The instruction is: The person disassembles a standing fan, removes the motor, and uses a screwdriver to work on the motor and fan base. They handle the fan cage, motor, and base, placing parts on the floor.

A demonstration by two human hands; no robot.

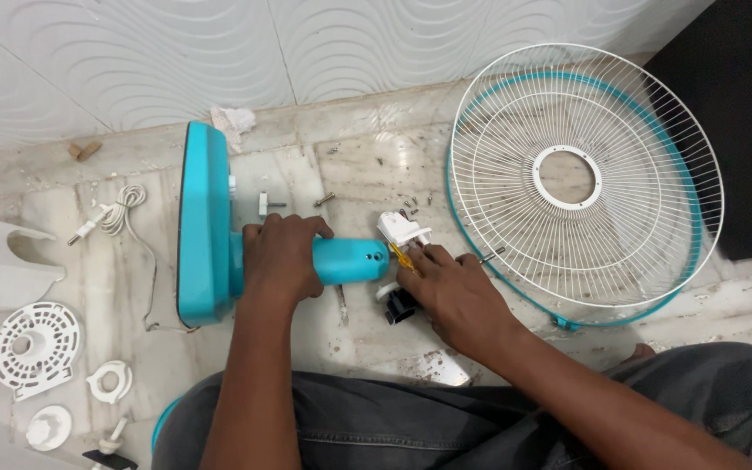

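Floor: we are sitting on a marble floor [367,170] against a white patterned wall, with grit and small screws scattered about.
Fan base: the teal fan base [202,222] lies tipped on its side in front of us, its short teal neck [350,259] pointing right.
Left hand: our left hand [282,254] is wrapped around the neck where it joins the base, the grip closed firmly on it.
Right hand: our right hand [454,292] rests at the open end of the neck, fingers curled close around a yellow wire [402,257]; how tightly they pinch it we cannot tell.
Switch parts: a white plastic part [402,228] and a small black component [399,305] sit just beside that end.
Done so far: we judge the fan well taken apart, since the wire grille [585,183] with its teal rim lies flat to the right, and white covers [32,348] and rings lie loose at left.
Left: the neck is still joined to the base, and its wiring is not yet freed.
Cord: a white power cord [119,213] lies coiled near the base.
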